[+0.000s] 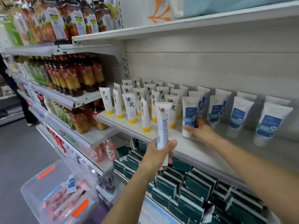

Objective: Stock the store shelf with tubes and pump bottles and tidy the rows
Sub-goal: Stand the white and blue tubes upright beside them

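Already the shelf point(186, 147) carries rows of yellow-capped tubes point(130, 107) and blue ones. The left hand point(157, 153) grips a spare tube point(162, 132); the right hand point(199, 129) seemingly pinches the front blue tube point(189, 116). More stock waits in the bin point(48, 180).

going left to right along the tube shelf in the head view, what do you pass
white tubes with yellow caps → white and blue tube held up in the left hand → front white tube with blue label gripped by the right hand → further blue-label tubes
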Motion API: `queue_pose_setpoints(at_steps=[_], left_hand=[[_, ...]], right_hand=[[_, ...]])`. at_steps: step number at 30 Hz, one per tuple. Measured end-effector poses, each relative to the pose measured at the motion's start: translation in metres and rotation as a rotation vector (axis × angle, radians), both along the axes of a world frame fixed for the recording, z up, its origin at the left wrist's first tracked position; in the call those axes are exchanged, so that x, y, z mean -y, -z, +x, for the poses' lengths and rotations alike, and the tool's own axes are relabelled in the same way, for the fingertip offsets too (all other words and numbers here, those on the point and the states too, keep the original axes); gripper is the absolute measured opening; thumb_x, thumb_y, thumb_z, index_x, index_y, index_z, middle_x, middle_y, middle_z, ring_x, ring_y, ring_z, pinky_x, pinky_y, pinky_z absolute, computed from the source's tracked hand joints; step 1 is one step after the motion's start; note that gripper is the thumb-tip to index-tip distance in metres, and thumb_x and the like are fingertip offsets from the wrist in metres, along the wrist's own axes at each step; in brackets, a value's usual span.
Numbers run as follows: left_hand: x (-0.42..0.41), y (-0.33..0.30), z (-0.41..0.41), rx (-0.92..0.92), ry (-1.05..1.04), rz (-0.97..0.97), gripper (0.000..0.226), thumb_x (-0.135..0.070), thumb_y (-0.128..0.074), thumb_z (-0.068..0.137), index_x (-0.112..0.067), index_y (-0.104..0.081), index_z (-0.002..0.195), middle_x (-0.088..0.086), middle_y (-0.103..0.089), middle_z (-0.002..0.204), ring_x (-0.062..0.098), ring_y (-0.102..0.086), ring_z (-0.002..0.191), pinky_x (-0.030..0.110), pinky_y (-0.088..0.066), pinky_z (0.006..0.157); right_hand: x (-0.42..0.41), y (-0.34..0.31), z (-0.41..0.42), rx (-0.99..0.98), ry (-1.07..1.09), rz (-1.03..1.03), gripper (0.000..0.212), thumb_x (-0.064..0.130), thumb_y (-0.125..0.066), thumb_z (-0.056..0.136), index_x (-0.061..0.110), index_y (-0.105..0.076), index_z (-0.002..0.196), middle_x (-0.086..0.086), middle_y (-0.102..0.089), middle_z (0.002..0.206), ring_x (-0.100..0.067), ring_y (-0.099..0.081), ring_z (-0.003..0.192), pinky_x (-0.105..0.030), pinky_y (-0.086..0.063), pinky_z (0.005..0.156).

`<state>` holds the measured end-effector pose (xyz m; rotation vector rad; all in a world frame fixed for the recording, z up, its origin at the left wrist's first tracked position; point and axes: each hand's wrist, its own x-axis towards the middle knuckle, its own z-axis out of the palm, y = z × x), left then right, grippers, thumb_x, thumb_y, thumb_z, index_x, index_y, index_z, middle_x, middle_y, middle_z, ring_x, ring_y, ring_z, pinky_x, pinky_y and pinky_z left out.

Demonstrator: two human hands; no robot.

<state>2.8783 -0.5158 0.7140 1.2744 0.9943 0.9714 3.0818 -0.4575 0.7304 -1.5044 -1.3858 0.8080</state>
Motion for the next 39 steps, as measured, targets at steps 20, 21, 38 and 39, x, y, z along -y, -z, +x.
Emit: queue_pose_setpoints(at_steps=[20, 21, 38, 39], left_hand=[[-0.004, -0.007, 0.027, -0.043, -0.013, -0.004, 0.045, -0.040, -0.074, 0.082, -0.007, -0.055, 0.107, 0.002, -0.061, 0.068, 0.017, -0.055, 0.057, 0.031, -0.047, 0.053], [-0.003, -0.007, 0.029, -0.035, -0.007, 0.001, 0.045, -0.039, -0.074, 0.083, -0.006, -0.055, 0.108, 0.002, -0.061, 0.068, 0.018, -0.054, 0.057, 0.032, -0.046, 0.052], [-0.002, -0.018, 0.099, -0.047, -0.057, 0.083, 0.022, -0.028, -0.033, 0.104, -0.027, -0.054, 0.111, 0.004, -0.068, 0.100, 0.019, -0.062, 0.085, 0.033, -0.047, 0.069], [-0.001, -0.019, 0.102, -0.053, -0.043, 0.094, 0.023, -0.025, -0.033, 0.104, -0.027, -0.054, 0.113, 0.006, -0.069, 0.103, 0.021, -0.064, 0.090, 0.035, -0.048, 0.073]], right_hand=[[-0.016, 0.010, 0.004, 0.036, 0.089, -0.058, 0.050, 0.013, -0.075, 0.079, 0.016, -0.047, 0.122, 0.004, -0.057, 0.105, -0.015, -0.054, 0.094, -0.027, -0.042, 0.084], [-0.015, 0.013, 0.006, 0.042, 0.098, -0.054, 0.049, 0.012, -0.074, 0.079, 0.015, -0.048, 0.120, 0.002, -0.058, 0.101, -0.016, -0.056, 0.090, -0.028, -0.045, 0.082], [0.084, -0.007, 0.025, -0.126, -0.171, 0.048, 0.025, 0.024, -0.074, 0.084, 0.015, -0.064, 0.105, 0.001, -0.066, 0.075, -0.006, -0.056, 0.055, -0.018, -0.041, 0.046], [0.085, -0.007, 0.028, -0.127, -0.150, 0.053, 0.025, 0.023, -0.074, 0.084, 0.020, -0.064, 0.106, 0.000, -0.066, 0.077, -0.005, -0.057, 0.056, -0.017, -0.042, 0.047]])
